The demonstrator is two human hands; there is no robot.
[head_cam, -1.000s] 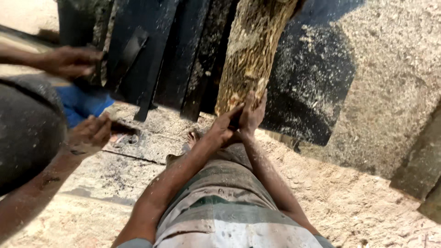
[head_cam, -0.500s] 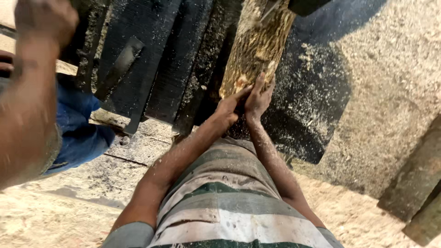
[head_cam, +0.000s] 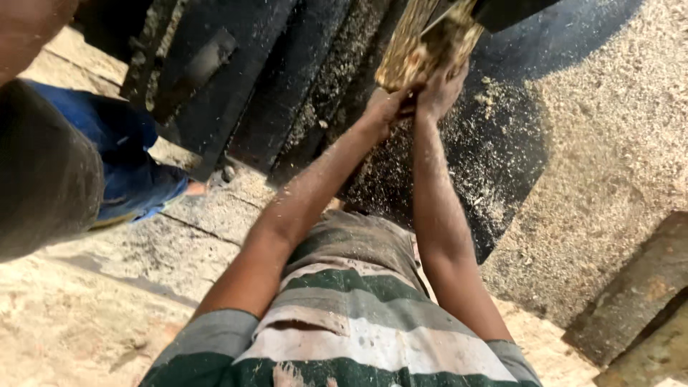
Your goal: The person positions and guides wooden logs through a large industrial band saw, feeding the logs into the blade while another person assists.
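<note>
Rough log (head_cam: 430, 46) seen at upper centre of frame, its end pushed against dark machinery. Left hand (head_cam: 387, 107) and right hand (head_cam: 443, 89) are pressed flat against that end, fingers together. Judged heavy, stiff, splintery; best held by the end face.

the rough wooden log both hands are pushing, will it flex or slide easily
The rough, bark-covered wooden log looks thick and solid, so it is probably stiff and fairly heavy. The left hand and right hand both press against its end, hinting that it takes effort to move. Its coarse, fibrous surface probably grips well, though the loose sawdust around may make it slide.
</note>
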